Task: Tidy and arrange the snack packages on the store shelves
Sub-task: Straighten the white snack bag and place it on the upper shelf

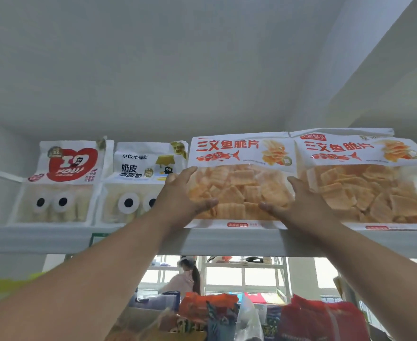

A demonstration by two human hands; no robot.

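Note:
A large bag of orange salmon crisps (pixel 242 153) stands upright on the top shelf (pixel 227 242), with white top and red lettering. My left hand (pixel 177 195) grips its left edge, thumb across the clear front. My right hand (pixel 303 203) holds its right edge the same way, where it meets an identical second crisp bag (pixel 364 188). To the left stand two white bread packs with cartoon eyes, one showing a red heart (pixel 67 168), the other black lettering (pixel 138 166). All packages face forward in a row.
Under the shelf lie mixed colourful snack bags (pixel 227 313), red ones at right (pixel 325 321). Through the gap a person (pixel 185 279) stands by windows in the background. The ceiling is close above the top shelf.

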